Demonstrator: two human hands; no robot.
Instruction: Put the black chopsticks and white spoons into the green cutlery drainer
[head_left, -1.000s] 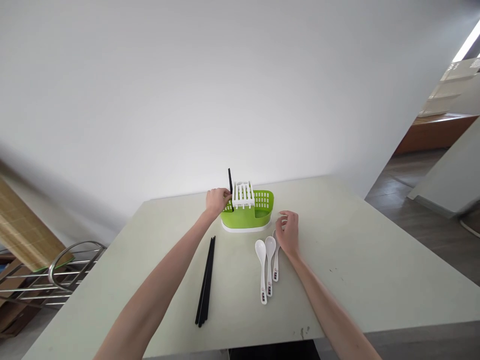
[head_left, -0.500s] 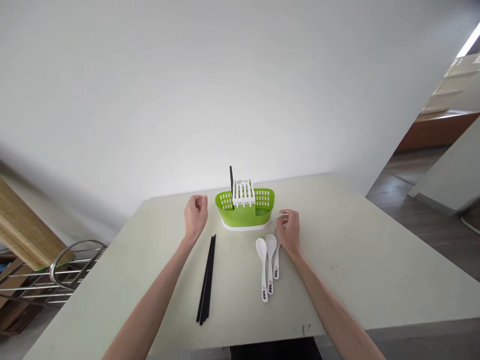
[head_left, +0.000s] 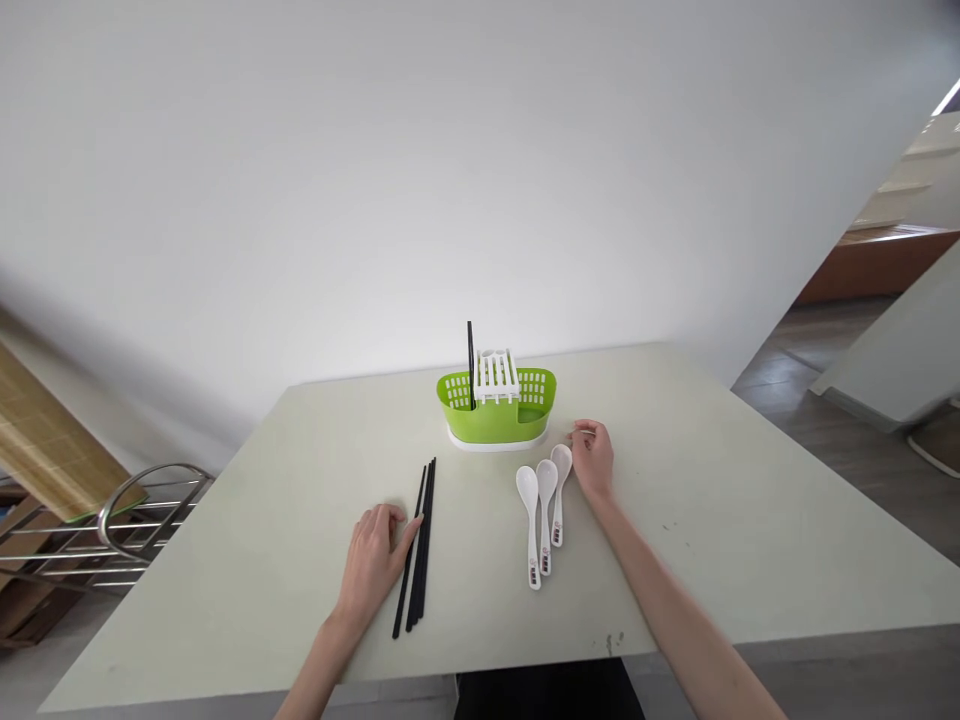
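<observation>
My left hand (head_left: 369, 560) rests on the table at the left of the black chopsticks (head_left: 424, 550), thumb and fingers apart. Its thumb reaches over and touches them; one chopstick lies slightly split from the bundle. My right hand (head_left: 592, 460) lies loosely curled, fingers a little apart, just right of three white spoons; I see nothing held in it. The nearest spoon (head_left: 561, 460) is close to its fingers. The middle spoon (head_left: 547, 480) and the left spoon (head_left: 528, 488) lie alongside, bowls away from me.
Behind the spoons stands a green basket (head_left: 487, 428) on a white base, with a white slatted piece (head_left: 496, 378) across its middle. Black chopsticks (head_left: 471, 355) stand upright in its left part. A white wall (head_left: 480, 180) rises behind the table. A metal rack (head_left: 142, 530) is at left.
My left hand has come down and toward me from beside the basket to the chopsticks, and one chopstick has parted from the bundle. My right hand has stayed beside the spoons.
</observation>
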